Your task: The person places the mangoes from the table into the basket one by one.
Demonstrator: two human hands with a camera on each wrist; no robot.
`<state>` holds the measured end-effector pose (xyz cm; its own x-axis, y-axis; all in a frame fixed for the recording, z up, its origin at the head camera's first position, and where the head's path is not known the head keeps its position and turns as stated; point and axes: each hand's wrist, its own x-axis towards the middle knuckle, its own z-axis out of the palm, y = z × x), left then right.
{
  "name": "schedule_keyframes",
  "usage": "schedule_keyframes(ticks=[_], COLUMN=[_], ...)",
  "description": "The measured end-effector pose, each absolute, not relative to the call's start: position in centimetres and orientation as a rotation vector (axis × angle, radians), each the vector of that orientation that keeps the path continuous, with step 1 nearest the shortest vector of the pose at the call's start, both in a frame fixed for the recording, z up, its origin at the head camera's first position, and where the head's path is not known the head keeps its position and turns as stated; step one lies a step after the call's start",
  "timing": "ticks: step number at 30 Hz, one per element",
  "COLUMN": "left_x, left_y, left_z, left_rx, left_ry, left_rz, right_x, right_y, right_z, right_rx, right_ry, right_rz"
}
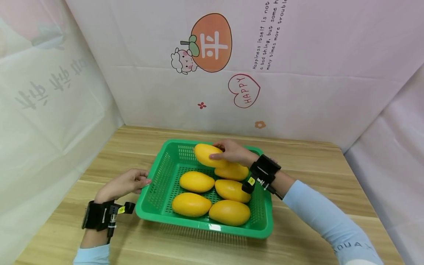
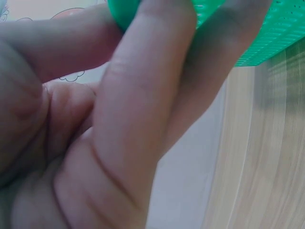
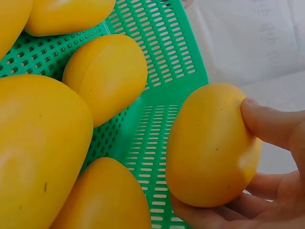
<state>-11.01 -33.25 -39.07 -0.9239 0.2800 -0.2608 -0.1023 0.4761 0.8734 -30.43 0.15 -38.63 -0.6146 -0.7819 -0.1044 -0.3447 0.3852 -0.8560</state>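
A green plastic basket with slotted walls holds several yellow mangoes, among them one mango at the front left. My left hand pinches the basket's left rim between thumb and fingers; the left wrist view shows the fingers up close against the green edge. With my right hand I grip a mango at the back of the basket, thumb on one side and fingers beneath. In the head view this mango overlaps another mango at the back right.
The basket is on a wood-grain table. A white printed cloth rises behind the table, with more cloth at both sides. Black camera straps are round both wrists.
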Motion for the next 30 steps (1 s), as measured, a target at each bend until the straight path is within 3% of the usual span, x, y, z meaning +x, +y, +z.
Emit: schedule_keyframes(ticks=[30], left_x=[-11.0], left_y=[-33.3], left_z=[-38.9], left_rx=[0.144], left_ry=[2.372], left_rz=[1.419], right_x=[-29.4], right_y=[-4.3], right_z=[-40.6], right_rx=[-0.917], right_ry=[2.243], right_rz=[-0.995])
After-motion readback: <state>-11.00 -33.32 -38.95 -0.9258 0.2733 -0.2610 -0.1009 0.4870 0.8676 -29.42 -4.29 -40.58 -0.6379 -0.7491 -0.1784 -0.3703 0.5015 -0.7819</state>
